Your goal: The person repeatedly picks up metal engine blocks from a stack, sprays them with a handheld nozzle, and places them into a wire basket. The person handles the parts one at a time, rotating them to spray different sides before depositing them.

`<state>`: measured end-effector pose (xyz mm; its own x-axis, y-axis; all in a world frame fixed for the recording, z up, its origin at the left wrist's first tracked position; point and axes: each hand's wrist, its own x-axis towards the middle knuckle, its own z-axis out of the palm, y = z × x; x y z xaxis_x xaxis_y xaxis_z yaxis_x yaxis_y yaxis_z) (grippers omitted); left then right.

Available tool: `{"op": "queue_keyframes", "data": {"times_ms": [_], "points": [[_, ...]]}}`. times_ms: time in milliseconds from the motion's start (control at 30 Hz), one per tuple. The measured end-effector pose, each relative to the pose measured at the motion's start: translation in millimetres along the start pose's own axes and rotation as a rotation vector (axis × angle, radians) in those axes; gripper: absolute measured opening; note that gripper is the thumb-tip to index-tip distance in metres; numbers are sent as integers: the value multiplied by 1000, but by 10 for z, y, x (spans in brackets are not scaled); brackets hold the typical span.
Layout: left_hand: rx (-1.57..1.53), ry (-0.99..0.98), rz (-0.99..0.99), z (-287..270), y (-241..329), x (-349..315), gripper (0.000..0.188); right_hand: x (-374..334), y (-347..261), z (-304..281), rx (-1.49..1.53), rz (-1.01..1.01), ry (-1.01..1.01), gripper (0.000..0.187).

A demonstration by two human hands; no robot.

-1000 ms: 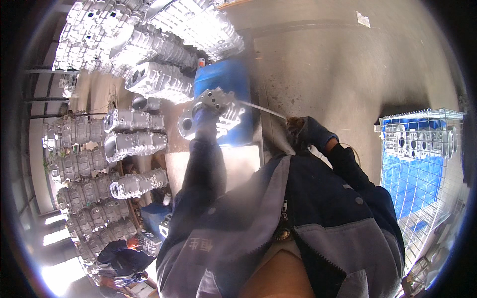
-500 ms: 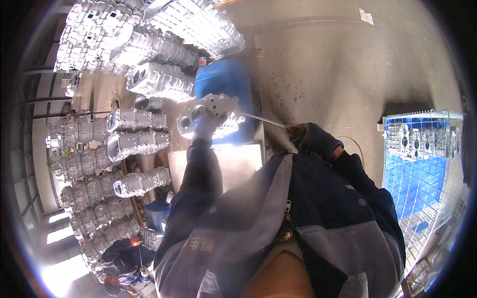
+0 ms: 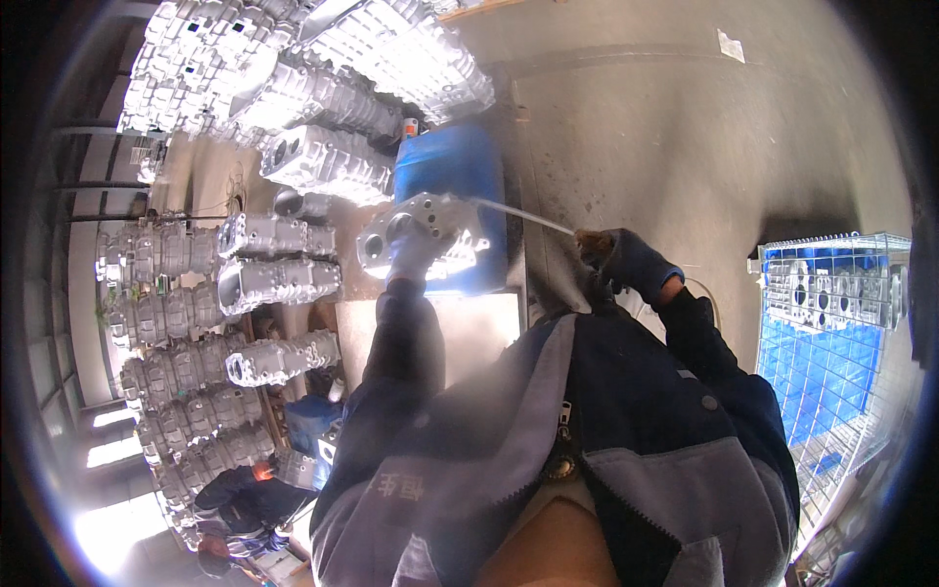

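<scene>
A silvery cast metal housing (image 3: 452,256) with round bores is held in front of me, over the blue drum (image 3: 450,161). My left hand (image 3: 417,249), in a pale glove, grips the housing's near side; glare blurs its fingers. Wrapped in a dark glove, my right hand (image 3: 636,266) is closed on the worn brown handle of an air blow gun (image 3: 592,245). The gun's long thin tube (image 3: 528,215) points left, its tip close to the housing's right upper edge. The glove hides part of the handle.
Rows of similar housings (image 3: 279,284) fill the left side, with brightly lit stacks (image 3: 381,49) at the far left. A pale board (image 3: 430,328) lies below the drum. At right stands a wire cage (image 3: 831,333) with castings. A co-worker (image 3: 249,504) is at lower left.
My right hand has moved slightly right and up, taking the blow gun with it, so its handle shows more. The housing stays in my left hand, shifted slightly within the picture.
</scene>
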<state>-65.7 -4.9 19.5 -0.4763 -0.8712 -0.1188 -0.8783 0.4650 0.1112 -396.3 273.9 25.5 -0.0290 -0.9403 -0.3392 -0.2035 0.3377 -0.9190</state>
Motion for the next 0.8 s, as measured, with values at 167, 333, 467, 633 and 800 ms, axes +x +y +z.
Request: {"op": "queue_keyframes", "data": {"times_ms": [167,333,467,633,800], "points": [[-47,-114,-64,90,-109,64,81,92,-208,28,167,142,-55,51],[-549,-24,-60,103,-112,36,78,-48,-203,43,-142,-135,30,40],[-27,-256,209,-250,-110,-235,85,-300,-147,-121,-215,-84,-126,37],[191,-325,544,-770,-158,-449,98,-285,-70,-148,120,327,25,39],[-613,-445,-163,-797,147,-395,84,44,257,232,337,220,-175,31]]}}
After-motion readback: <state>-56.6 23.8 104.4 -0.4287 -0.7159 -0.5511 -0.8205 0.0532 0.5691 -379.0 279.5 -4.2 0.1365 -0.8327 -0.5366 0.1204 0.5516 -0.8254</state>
